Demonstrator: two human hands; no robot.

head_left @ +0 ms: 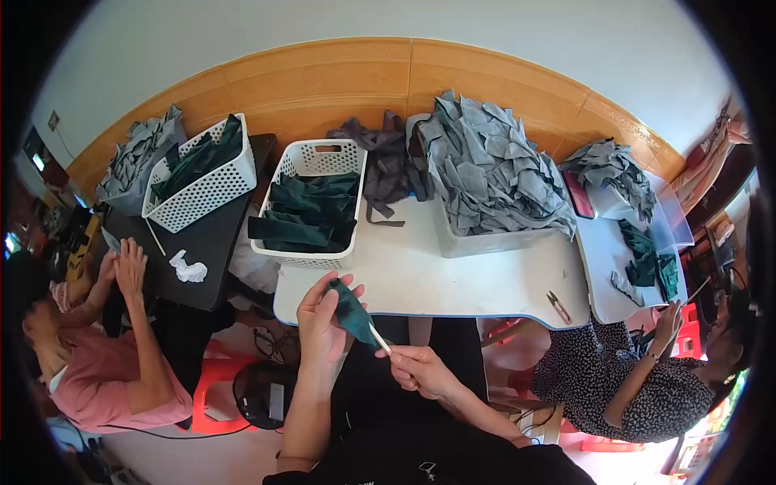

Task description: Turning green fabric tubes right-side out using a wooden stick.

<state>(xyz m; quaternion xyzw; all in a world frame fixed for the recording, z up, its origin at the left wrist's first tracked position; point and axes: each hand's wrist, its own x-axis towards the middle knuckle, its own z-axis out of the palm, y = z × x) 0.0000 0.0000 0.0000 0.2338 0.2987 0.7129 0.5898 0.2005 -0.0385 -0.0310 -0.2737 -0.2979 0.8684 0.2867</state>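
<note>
The left hand [321, 319], at the center of the frame, is partly curled, pinching the upper end of a green cloth piece [351, 314] between thumb and fingers. The right hand [419, 372], lower and to the right, is closed around a thin pale stick [378, 338], whose upper part meets the cloth's lower end; how far it runs inside cannot be told. The cloth is in front of the near edge of a white table [388, 283], above the wearer's dark-clothed lap.

On that table, left of center, a white perforated basket [311, 260] holds dark green fabric [311, 212]. Right of center, a pale bin [493, 243] is heaped with grey cloth strips [493, 170], and small snips [558, 307] lie near the right corner. Dark strips [386, 166] lie between the containers.

At the left of the frame, a black table [206, 242] bears another white basket [202, 202] and a crumpled white tissue [188, 267]; a person in pink [121, 388] sits there. A person in patterned clothing [659, 396] sits at the right. Wood-colored paneling [323, 73] lines the pale wall [364, 20] behind, and a red stool [214, 388] stands lower left.
</note>
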